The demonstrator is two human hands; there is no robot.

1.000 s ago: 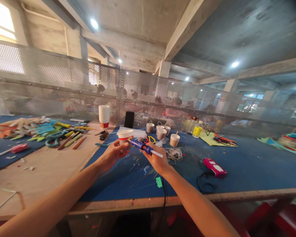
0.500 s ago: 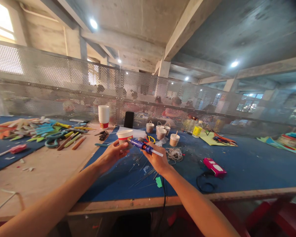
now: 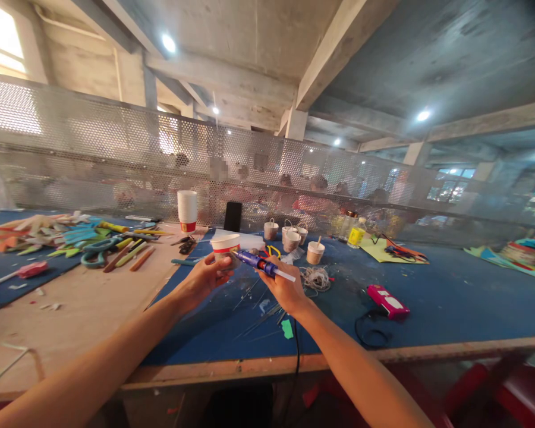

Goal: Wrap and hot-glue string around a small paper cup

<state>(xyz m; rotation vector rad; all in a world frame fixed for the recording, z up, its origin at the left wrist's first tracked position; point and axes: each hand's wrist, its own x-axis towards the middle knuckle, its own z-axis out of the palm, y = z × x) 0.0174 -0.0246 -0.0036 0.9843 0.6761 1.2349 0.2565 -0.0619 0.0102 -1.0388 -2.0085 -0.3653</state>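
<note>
My left hand [image 3: 204, 279] grips a white paper cup [image 3: 225, 245] with a red band, held just above the blue table mat [image 3: 437, 303]. My right hand [image 3: 283, 286] holds a blue glue gun [image 3: 258, 264] whose nozzle points left at the cup's side; a white glue stick juts out of its back end. The gun's black cord [image 3: 295, 351] drops over the table's front edge. A loose bundle of twine [image 3: 316, 278] lies just right of my right hand.
Small twine-wrapped cups [image 3: 292, 238] stand behind my hands, with a stack of paper cups [image 3: 188, 210] and a black phone [image 3: 233, 216] by the perforated metal screen [image 3: 116, 154]. Scissors and coloured foam strips [image 3: 71, 235] lie at left. A pink device [image 3: 387, 302] lies at right. People sit behind the screen.
</note>
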